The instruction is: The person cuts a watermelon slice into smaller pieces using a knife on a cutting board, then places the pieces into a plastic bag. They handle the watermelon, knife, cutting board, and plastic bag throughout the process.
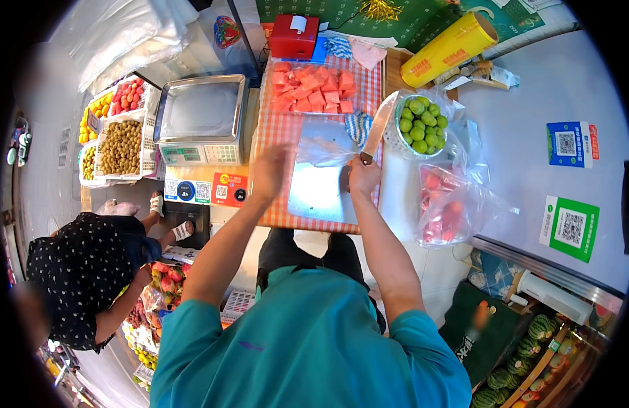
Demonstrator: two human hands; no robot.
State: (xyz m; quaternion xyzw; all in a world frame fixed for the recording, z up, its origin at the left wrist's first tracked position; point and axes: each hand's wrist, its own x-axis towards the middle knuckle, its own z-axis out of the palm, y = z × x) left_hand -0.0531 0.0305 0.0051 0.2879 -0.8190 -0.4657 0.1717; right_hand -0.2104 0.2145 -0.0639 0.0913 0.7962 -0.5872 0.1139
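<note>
My right hand (364, 175) is closed round the handle of a large knife (377, 132), whose broad blade slants up and away to the right beside a bowl. My left hand (272, 170) is at the left edge of a shiny metal cutting board (314, 197); motion smears its fingers, so I cannot see if it holds anything. A crumpled clear plastic film (322, 151) lies across the board. Beyond it sits a heap of red watermelon cubes (318, 87). A blue-and-white striped cloth (357, 126) lies beside the blade.
A bowl of green fruit (423, 124) and a clear bag of red fruit (442, 207) stand at the right. A weighing scale (201, 119) is at the left, a yellow film roll (450, 49) at the back right. Another person (83, 279) bends over fruit at the lower left.
</note>
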